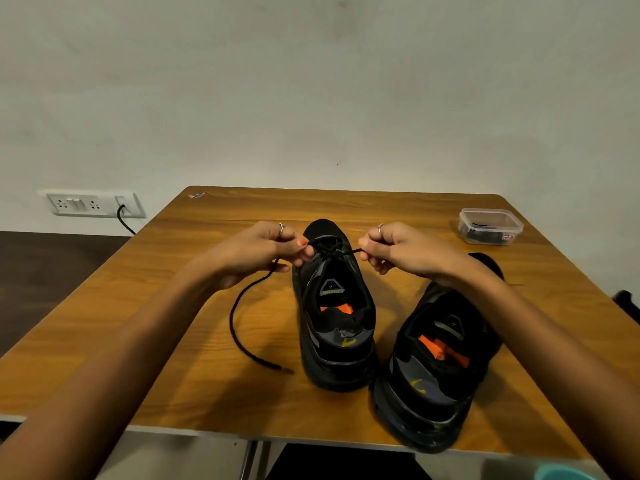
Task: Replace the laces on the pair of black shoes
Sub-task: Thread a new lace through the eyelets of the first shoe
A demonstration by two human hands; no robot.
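Note:
Two black shoes stand on the wooden table [207,375], heels toward me. The left shoe [337,327] is in the middle; the right shoe [438,372] is nearer and partly under my right forearm. A black lace [239,327] runs through the left shoe's front eyelets. My left hand [263,252] pinches the lace just left of the eyelets, and the long free end trails in a curve down onto the table. My right hand [398,245] pinches the short other end on the right side of the shoe.
A clear plastic box [490,226] with dark contents sits at the table's far right. A wall socket panel [93,203] with a plugged black cable is at the left, beyond the table edge. A teal object [561,474] shows at the bottom right corner.

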